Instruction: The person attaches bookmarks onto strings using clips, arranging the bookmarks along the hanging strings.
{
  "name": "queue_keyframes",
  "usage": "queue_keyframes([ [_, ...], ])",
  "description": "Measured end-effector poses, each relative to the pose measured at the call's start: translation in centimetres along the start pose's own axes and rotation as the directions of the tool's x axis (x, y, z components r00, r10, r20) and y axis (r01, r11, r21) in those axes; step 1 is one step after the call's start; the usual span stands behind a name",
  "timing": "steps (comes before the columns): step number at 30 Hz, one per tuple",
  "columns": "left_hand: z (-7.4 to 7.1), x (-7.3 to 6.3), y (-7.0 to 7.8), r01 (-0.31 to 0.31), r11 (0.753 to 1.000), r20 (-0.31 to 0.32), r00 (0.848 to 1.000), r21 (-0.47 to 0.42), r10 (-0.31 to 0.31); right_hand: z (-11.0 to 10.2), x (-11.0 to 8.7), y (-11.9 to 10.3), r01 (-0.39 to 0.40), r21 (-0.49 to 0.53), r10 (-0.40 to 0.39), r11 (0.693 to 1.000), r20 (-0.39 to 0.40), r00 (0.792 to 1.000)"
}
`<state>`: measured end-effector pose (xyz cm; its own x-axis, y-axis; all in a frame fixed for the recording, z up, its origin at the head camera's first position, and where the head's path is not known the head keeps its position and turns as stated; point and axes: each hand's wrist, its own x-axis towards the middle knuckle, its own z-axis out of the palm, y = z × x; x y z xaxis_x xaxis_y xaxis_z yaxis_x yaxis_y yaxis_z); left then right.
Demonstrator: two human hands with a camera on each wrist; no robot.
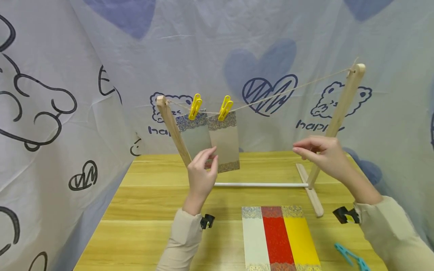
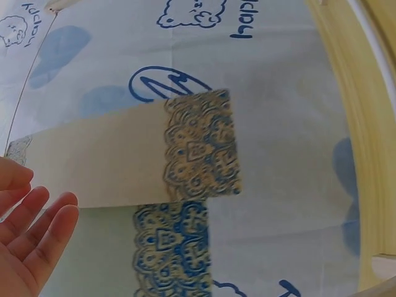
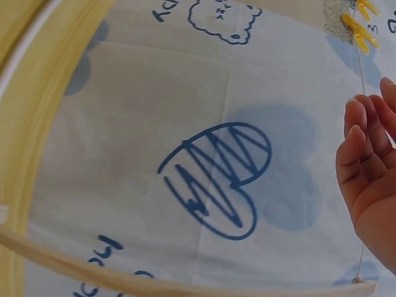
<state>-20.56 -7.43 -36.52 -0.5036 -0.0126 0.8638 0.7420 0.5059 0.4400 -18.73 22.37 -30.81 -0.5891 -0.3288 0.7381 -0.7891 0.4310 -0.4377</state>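
Two patterned paper cards hang side by side on a thin string [image 1: 271,97]. A yellow clothespin [image 1: 195,107] holds the pale blue-green card [image 1: 196,137], and another yellow clothespin [image 1: 225,108] holds the beige card [image 1: 225,141]. My left hand [image 1: 200,173] is raised in front of the cards, fingers loosely bent with nothing between them; in the left wrist view its fingers overlap the beige card [image 2: 99,161]. My right hand [image 1: 322,152] hovers in front of the right wooden post [image 1: 342,101], fingers loosely bent and holding nothing.
On the table [image 1: 145,210] lie a white card [image 1: 255,241], a red card [image 1: 278,239] and a yellow card [image 1: 301,241], side by side. A blue clothespin [image 1: 352,258] lies at the lower right. A white rod [image 1: 261,184] runs low toward the right post's foot [image 1: 315,203].
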Motion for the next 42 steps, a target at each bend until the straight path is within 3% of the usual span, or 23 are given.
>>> queue_keyframes([
  [14, 1.4, -3.3, -0.8, 0.046, 0.999, 0.072, 0.996, -0.009, -0.045, -0.3, -6.3, 2.4, -0.101, -0.029, 0.100, 0.995, -0.011, 0.995],
  [21, 2.2, -5.9, -1.0, 0.156, 0.987, 0.177, 0.973, -0.046, -0.146, -0.4, -9.8, 3.2, -0.201, -0.027, 0.201, 0.979, -0.002, 0.980],
  [29, 3.4, -8.2, -1.0, 0.146, 0.989, 0.216, 0.966, 0.007, -0.144, -0.2, -13.4, 4.0, -0.265, -0.008, 0.265, 0.964, -0.039, 0.964],
  [38, 4.8, -10.8, -1.3, 0.144, 0.989, 0.304, 0.941, 0.043, -0.150, 0.2, -17.8, 4.7, -0.388, -0.018, 0.388, 0.921, -0.020, 0.922],
  [42, 5.3, -11.9, -1.4, 0.152, 0.985, 0.351, 0.921, 0.076, -0.169, 0.2, -19.8, 5.1, -0.443, -0.009, 0.443, 0.896, 0.058, 0.895],
])
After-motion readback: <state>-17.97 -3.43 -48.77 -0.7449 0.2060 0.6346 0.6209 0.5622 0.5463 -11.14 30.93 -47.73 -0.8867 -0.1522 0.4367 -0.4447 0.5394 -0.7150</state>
